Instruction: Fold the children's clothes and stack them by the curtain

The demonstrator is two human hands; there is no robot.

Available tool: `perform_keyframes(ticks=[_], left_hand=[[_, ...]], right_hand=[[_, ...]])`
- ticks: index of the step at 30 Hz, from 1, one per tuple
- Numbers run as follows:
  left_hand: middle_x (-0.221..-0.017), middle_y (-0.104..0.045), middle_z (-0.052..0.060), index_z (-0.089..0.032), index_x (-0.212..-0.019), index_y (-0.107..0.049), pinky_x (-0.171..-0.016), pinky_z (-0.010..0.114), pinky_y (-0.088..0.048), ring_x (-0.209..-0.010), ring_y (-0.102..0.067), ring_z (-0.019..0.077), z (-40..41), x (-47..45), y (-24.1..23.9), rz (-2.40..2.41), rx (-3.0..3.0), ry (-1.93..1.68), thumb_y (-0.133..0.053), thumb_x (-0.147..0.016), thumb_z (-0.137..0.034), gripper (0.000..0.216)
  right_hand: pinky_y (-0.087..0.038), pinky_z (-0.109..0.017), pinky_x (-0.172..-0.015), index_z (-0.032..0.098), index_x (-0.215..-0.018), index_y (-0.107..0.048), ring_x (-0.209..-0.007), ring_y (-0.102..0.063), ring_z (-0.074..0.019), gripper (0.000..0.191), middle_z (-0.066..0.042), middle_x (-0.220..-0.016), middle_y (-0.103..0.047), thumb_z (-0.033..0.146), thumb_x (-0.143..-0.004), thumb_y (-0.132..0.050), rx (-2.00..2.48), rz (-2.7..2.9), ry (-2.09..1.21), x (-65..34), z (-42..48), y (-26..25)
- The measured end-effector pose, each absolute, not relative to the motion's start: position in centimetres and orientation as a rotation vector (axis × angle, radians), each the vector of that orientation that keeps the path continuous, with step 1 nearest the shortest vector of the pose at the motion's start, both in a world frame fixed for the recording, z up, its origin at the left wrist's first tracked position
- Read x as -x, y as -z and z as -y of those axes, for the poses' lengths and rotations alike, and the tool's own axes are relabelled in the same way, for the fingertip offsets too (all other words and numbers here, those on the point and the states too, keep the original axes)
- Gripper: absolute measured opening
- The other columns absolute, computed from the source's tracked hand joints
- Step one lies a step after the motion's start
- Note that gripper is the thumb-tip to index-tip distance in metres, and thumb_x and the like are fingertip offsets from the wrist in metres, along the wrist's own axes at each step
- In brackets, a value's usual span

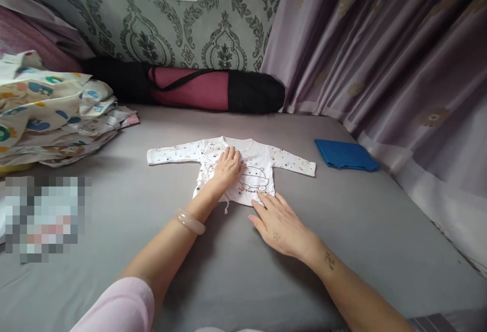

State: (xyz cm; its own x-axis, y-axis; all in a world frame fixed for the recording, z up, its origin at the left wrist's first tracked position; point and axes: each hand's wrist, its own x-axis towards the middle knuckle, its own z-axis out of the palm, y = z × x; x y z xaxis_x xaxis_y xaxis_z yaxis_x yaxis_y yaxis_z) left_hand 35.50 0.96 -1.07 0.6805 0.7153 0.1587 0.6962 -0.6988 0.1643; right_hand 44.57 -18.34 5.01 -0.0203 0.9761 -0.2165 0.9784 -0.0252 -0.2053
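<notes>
A small white baby shirt lies spread flat on the grey sheet, both long patterned sleeves stretched out sideways. A car-like drawing and some lettering show on its front, and a short tie hangs from the lower hem. My left hand rests on the shirt's chest, its fingers extended and covering part of the front. At the lower right hem lies my right hand, fingers spread, the tips touching the fabric's edge. Neither hand grips anything.
A folded blue cloth lies to the right. Piled printed clothes stand at the left, with a blurred item below them. Along the patterned wall lies a long black-and-maroon bag. Purple curtains border the right side.
</notes>
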Motion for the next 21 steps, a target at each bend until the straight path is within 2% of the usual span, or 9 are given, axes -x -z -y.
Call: perform_keyframes(ticks=[2,4,7,9,11,13,15,17,21], left_hand=[[-0.153,-0.036,0.021,-0.007,-0.14,-0.041,-0.115,0.046,-0.027,-0.144,-0.03,0.0329,-0.8,-35.7,1.9,-1.182,-2.773,-0.28,-0.036,-0.099,-0.039,0.052],[-0.155,-0.033,0.02,-0.008,-0.142,-0.04,-0.117,0.048,-0.025,-0.145,-0.028,0.033,-0.6,-35.6,2.4,-1.162,-2.774,-0.257,-0.033,-0.099,-0.041,0.054],[-0.155,-0.032,0.021,-0.007,-0.142,-0.04,-0.118,0.048,-0.023,-0.146,-0.026,0.033,-0.7,-35.3,2.8,-1.102,-2.774,-0.276,-0.034,-0.099,-0.041,0.055],[-0.153,-0.035,0.022,-0.006,-0.14,-0.041,-0.117,0.047,-0.026,-0.144,-0.029,0.0323,-1.1,-35.1,3.0,-1.053,-2.751,-0.354,-0.036,-0.098,-0.038,0.053],[-0.151,-0.039,0.022,-0.008,-0.138,-0.042,-0.112,0.043,-0.034,-0.138,-0.04,0.0295,-1.7,-34.9,3.0,-1.028,-2.677,-0.497,-0.038,-0.096,-0.032,0.049],[-0.142,-0.049,0.02,-0.01,-0.134,-0.044,-0.101,0.039,-0.044,-0.125,-0.053,0.0255,-2.4,-34.6,2.9,-1.105,-2.541,-0.673,-0.037,-0.094,-0.023,0.042],[-0.127,-0.059,0.017,-0.014,-0.122,-0.052,-0.093,0.038,-0.048,-0.111,-0.059,0.0244,-3.1,-34.4,2.8,-1.256,-2.421,-0.798,-0.038,-0.09,-0.015,0.035],[-0.113,-0.063,0.014,-0.016,-0.108,-0.059,-0.093,0.042,-0.046,-0.106,-0.058,0.0263,-3.7,-34.3,2.7,-1.356,-2.396,-0.831,-0.041,-0.087,-0.012,0.028],[-0.113,-0.064,0.013,-0.016,-0.1,-0.064,-0.097,0.044,-0.042,-0.109,-0.053,0.0285,-4.1,-34.2,2.8,-1.325,-2.475,-0.77,-0.045,-0.086,-0.011,0.024]], right_hand=[[-0.04,-0.039,-0.099,0.019,-0.103,-0.071,-0.107,-0.063,-0.0253,0.044,-0.013,-0.112,-0.07,0.037,-0.101,-0.03,-2.206,-2.155,0.535,-45.2,16.7,-6.1],[-0.045,-0.033,-0.088,0.02,-0.097,-0.07,-0.095,-0.066,-0.0219,0.047,-0.009,-0.098,-0.073,0.033,-0.102,-0.025,-2.304,-2.126,0.57,-46.2,14.0,-6.1],[-0.039,-0.032,-0.1,0.013,-0.125,-0.059,-0.12,-0.056,-0.0213,0.044,-0.014,-0.125,-0.065,0.023,-0.1,-0.024,-2.482,-2.189,0.374,-47.5,8.7,-4.1],[-0.024,-0.037,-0.114,0.006,-0.143,-0.042,-0.141,-0.034,-0.0242,0.049,-0.018,-0.148,-0.044,0.022,-0.098,-0.031,-2.535,-2.135,0.253,-48.2,5.4,-2.3],[-0.015,-0.042,-0.118,0.003,-0.149,-0.03,-0.148,-0.018,-0.0264,0.055,-0.018,-0.159,-0.026,0.024,-0.099,-0.03,-2.522,-2.08,0.259,-48.7,3.1,-0.8],[-0.015,-0.044,-0.119,0.002,-0.15,-0.027,-0.149,-0.015,-0.0277,0.057,-0.017,-0.161,-0.02,0.027,-0.1,-0.028,-2.489,-2.036,0.306,-49.1,1.8,0.0],[-0.021,-0.043,-0.117,0.003,-0.146,-0.037,-0.146,-0.024,-0.0285,0.054,-0.018,-0.158,-0.027,0.027,-0.099,-0.03,-2.461,-2.032,0.307,-49.5,1.2,-0.1],[-0.029,-0.038,-0.112,0.008,-0.134,-0.054,-0.137,-0.04,-0.0274,0.045,-0.017,-0.149,-0.045,0.023,-0.097,-0.033,-2.472,-2.071,0.254,-49.8,0.7,-0.6],[-0.041,-0.027,-0.095,0.019,-0.108,-0.07,-0.11,-0.061,-0.0204,0.037,-0.008,-0.115,-0.07,0.022,-0.096,-0.036,-2.583,-2.233,0.281,-49.4,-1.4,-1.5]])
